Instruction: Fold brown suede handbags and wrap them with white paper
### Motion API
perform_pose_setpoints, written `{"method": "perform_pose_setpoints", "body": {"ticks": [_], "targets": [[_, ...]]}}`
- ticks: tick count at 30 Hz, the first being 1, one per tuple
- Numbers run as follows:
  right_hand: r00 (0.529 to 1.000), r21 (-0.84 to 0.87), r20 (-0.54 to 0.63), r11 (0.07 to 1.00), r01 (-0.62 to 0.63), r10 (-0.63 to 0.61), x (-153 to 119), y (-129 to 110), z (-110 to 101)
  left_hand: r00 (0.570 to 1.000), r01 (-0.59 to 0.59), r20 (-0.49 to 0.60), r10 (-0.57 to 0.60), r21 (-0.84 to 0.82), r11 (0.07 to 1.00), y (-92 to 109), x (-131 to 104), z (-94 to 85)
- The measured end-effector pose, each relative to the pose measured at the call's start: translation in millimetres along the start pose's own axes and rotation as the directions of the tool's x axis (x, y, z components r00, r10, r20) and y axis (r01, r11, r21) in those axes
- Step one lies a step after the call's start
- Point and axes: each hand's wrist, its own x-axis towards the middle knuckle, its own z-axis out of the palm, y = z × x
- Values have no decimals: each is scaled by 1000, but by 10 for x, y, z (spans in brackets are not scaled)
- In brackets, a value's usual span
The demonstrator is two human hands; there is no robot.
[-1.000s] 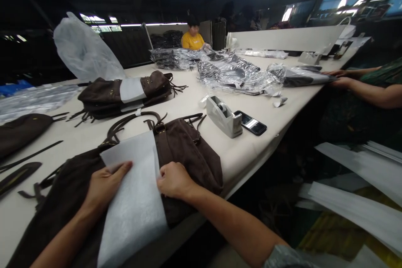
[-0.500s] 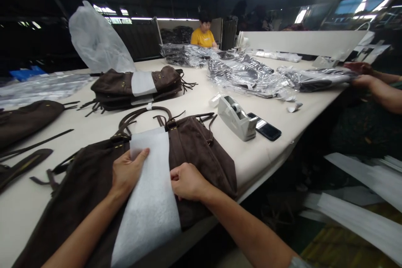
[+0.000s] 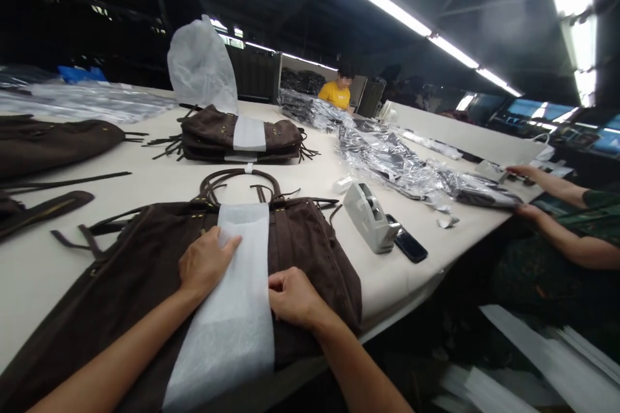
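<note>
A dark brown fabric bag (image 3: pixel 150 245) lies flat at the table's near edge, its looped handles (image 3: pixel 213 182) pointing away from me. Down its middle runs a strip of white foam sheet (image 3: pixel 237 310), whose lower end hangs toward me. My left hand (image 3: pixel 206 261) is closed at the strip's left edge, thumb on top of the foam and fingers partly hidden. On the opposite edge, my right hand (image 3: pixel 293 297) pinches the foam between thumb and curled fingers.
A tape dispenser (image 3: pixel 371 219) and phone (image 3: pixel 411 242) sit right of the bag. Beyond are stacked brown bags (image 3: pixel 208 132) and plastic-wrapped goods (image 3: pixel 382 155). A co-worker's hands (image 3: pixel 526 190) handle a wrapped item at right. White strips (image 3: pixel 542 348) lie lower right.
The camera view has tilted and shifted, so the table items sit lower in view. Both hands keep nearly the same places on the foam strip. The co-worker's hands have moved slightly apart.
</note>
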Motion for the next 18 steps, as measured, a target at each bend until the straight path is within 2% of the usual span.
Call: {"method": "perform_pose_setpoints", "body": {"ticks": [3,5,6,7,9,11,13,15,18], "targets": [[983,-233,-175,972,12,-54,-154,-105,-52,1000,-25,4,25,-24,999,-20,10,12],[935,-420,-296,906,57,-196,-249,-265,-143,999,-47,12,47,-46,998,-35,22,24],[908,-505,-307,857,98,-285,-264,-372,-191,998,-56,16,57,-56,997,-42,28,30],[888,-583,-273,798,154,-370,-247,-487,-229,998,-64,20,66,-63,996,-49,33,34],[874,-689,-107,669,279,-475,-97,-693,-256,997,-76,26,78,-68,995,-63,45,43],[879,-733,73,573,367,-470,170,-779,-200,996,-78,32,80,-61,995,-74,65,54],[902,-765,166,526,373,-398,457,-704,-71,997,-74,29,76,-53,996,-81,92,67],[921,-805,151,497,325,-359,665,-525,93,998,-66,1,66,-54,996,-88,115,70],[916,-834,39,492,249,-399,776,-275,287,990,-94,-111,86,-72,993,-104,104,34]]}}
